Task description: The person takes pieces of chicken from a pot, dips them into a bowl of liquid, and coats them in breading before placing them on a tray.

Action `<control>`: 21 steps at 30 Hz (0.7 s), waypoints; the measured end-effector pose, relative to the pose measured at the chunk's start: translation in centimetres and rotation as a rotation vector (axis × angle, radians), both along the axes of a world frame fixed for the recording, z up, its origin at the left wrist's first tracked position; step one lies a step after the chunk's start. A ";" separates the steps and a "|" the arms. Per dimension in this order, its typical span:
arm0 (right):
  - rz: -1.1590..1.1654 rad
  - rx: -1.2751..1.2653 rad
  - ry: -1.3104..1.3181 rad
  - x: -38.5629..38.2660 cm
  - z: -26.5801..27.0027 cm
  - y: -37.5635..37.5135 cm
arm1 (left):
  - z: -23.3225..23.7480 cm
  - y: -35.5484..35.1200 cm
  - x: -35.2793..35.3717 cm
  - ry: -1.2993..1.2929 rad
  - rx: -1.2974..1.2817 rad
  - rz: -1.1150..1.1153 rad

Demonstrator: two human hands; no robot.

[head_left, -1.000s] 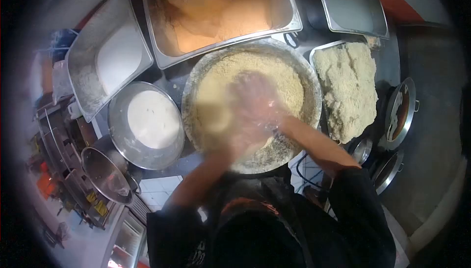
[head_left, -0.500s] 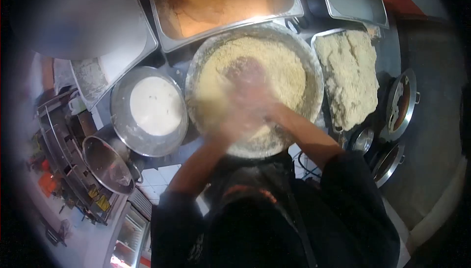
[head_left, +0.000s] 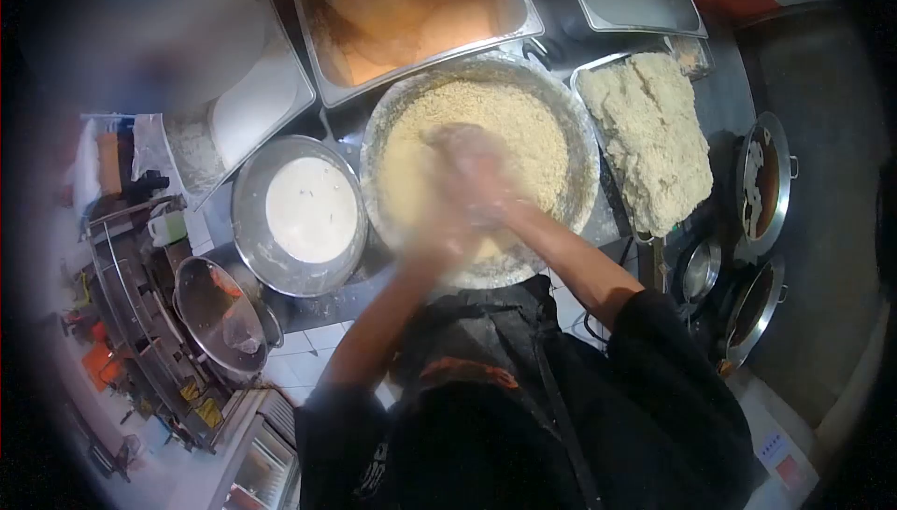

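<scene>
A large metal bowl (head_left: pixel 586 194) in front of me holds pale yellow, crumbly breading or flour (head_left: pixel 523 122). Both hands are low in it, close together over the mix. My right hand (head_left: pixel 475 169) is coated with the powder and smeared by motion, so its fingers do not show clearly. My left hand (head_left: pixel 441 232) is blurred too, at the near left part of the bowl, its fingers lost against the mix. Whether either one grips anything cannot be made out.
Left of the bowl stands a metal basin (head_left: pixel 252 253) of white liquid (head_left: pixel 311 209). Beyond lies a steel pan (head_left: pixel 425 66) of orange powder. A tray at right bears heaped coated pieces (head_left: pixel 654 141). Pans (head_left: pixel 766 183) sit far right; a pot (head_left: pixel 210 323) stands lower left.
The view has shifted and turned slightly, so the bowl and trays sit a little differently. Both hands remain in the bowl, still blurred by motion.
</scene>
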State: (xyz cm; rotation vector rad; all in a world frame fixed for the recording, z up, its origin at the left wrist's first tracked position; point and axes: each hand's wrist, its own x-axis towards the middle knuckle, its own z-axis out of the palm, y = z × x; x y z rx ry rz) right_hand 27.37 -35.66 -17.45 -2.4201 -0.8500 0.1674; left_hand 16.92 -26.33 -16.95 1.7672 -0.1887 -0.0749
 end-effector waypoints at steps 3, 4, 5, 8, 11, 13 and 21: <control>-0.119 -0.146 0.137 2.2 5.3 -5.1 | 3.1 -0.7 -0.7 -0.128 0.079 0.082; -0.149 -0.246 0.066 2.3 5.9 -7.0 | 3.5 -1.2 -2.0 -0.149 0.120 0.169; -0.178 -0.350 -0.002 2.1 6.2 -8.1 | 3.4 -1.7 -2.9 -0.150 0.114 0.162; -0.164 -0.535 0.073 2.9 8.2 -7.5 | 2.6 -2.3 -3.6 0.240 -0.375 0.326; -0.253 -0.346 -0.030 3.3 0.7 -8.0 | 4.1 -1.5 -2.7 0.260 -0.095 0.217; -0.269 -0.347 0.001 3.1 1.8 -7.2 | 4.6 -1.0 -1.9 -0.076 0.435 0.141; -0.205 -0.458 0.378 3.3 2.3 -6.8 | 4.2 -0.4 -1.9 -0.255 0.589 0.150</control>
